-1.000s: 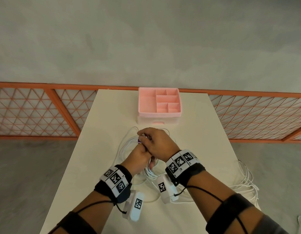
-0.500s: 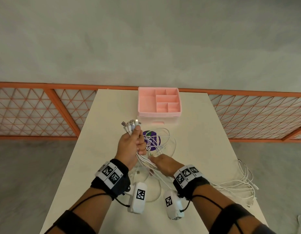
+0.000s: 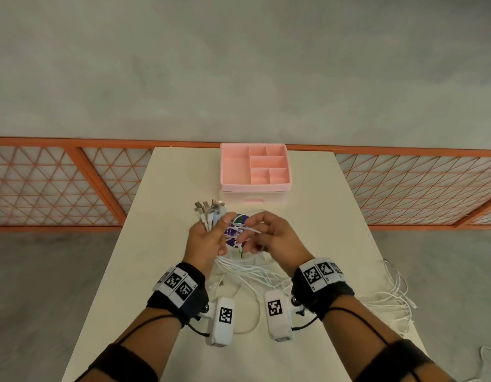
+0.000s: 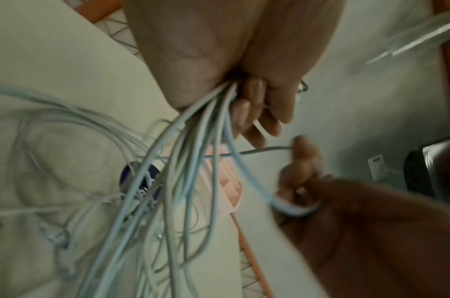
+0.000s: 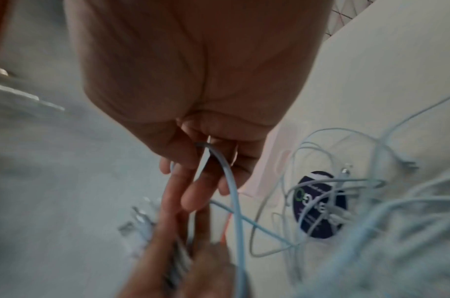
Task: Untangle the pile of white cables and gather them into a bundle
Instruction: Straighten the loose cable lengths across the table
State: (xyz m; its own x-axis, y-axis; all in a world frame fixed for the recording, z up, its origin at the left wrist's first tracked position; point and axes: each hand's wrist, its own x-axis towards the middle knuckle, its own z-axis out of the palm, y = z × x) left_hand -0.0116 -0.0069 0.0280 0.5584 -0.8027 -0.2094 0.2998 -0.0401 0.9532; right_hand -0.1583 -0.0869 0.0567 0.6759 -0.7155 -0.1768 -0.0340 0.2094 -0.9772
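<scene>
While the left hand clenches the white cables just below their USB plugs, the right hand pinches one cable loop. Remaining lengths trail across the table and over its right edge. Pulling hard risks tightening knots or dragging plugs free.

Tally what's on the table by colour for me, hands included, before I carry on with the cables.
White: cables, too tangled to count singly, counted as 1 pile
Pink: 1 organizer
Purple: 1 round disc
Hands: 2, the left hand gripping the plug ends, the right hand pinching one strand
Total: 5
</scene>
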